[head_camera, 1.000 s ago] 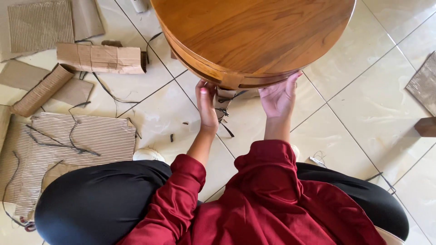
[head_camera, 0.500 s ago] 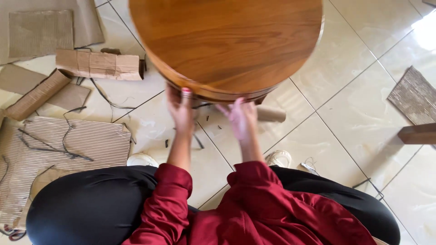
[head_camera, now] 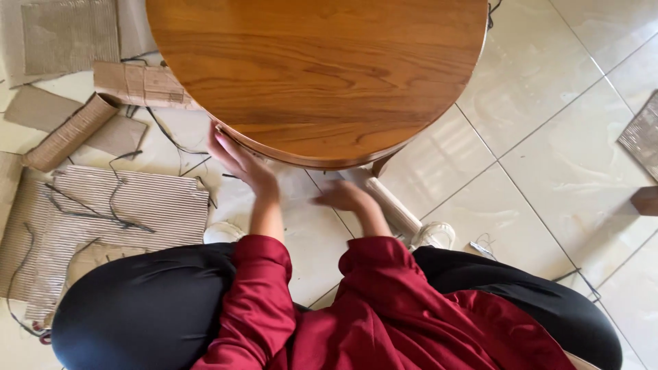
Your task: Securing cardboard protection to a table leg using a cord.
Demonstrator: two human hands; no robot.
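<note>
A round wooden table [head_camera: 322,75] fills the top of the view, seen from above. My left hand [head_camera: 240,163] lies with its fingers stretched out against the table's near left rim, gripping nothing. My right hand [head_camera: 343,196] is blurred, hovering low over the tiled floor just under the near rim, with nothing in it. Right of that hand a cardboard-wrapped table leg [head_camera: 394,205] slants down from under the top. I am crouched in a red shirt and black trousers.
Corrugated cardboard sheets [head_camera: 116,205], a cardboard roll [head_camera: 68,133] and a torn box piece [head_camera: 140,83] lie on the floor at left with black straps [head_camera: 103,212]. Another cardboard piece [head_camera: 641,133] and a wooden block [head_camera: 646,200] are at the right edge. Pale tiles [head_camera: 548,157] lie to the right.
The table top has shifted left and nearer in view. My left hand slid left along the rim. My right hand dropped away from the rim toward the floor, and the wrapped leg came into view.
</note>
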